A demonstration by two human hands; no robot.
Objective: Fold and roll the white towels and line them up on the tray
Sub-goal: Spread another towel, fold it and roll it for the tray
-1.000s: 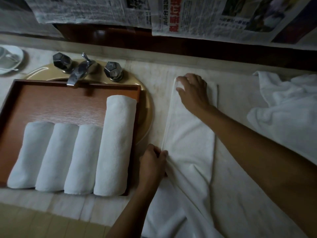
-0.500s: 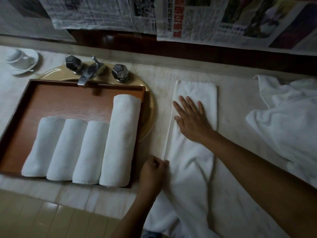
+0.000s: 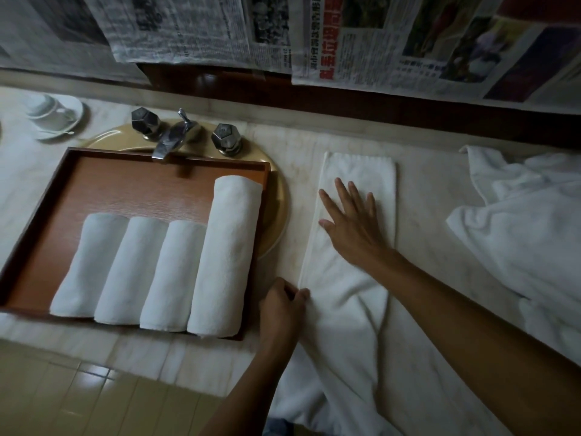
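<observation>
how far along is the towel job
Done: four rolled towels side by side in the wooden tray. In hand: a fifth towel, folded lengthwise; right hand presses it flat, left hand pinches its edge. Left: rolling it, then the crumpled white pile beside it.

Towel-folding station, head view: one towel under both hands, four rolls in the tray.

The folded towel [image 3: 358, 171] lies lengthwise as a narrow strip on the marble counter [image 3: 440, 190], its near end creased and trailing over the counter edge. The right hand [image 3: 352, 221] rests flat on its far half, fingers straight and spread. The left hand [image 3: 283, 306] pinches the strip's left edge with curled fingers. Left of it, the wooden tray [image 3: 125, 190] sits over a yellow basin [image 3: 276, 209], below the faucet [image 3: 171, 138]. In the tray, three short rolled towels [image 3: 135, 269] lie side by side, touching, with a longer roll [image 3: 226, 247] against their right. A loose towel pile [image 3: 518, 221] lies at the right, and a cup and saucer [image 3: 53, 114] at the far left. Newspaper sheets [image 3: 361, 36] hang above.
</observation>
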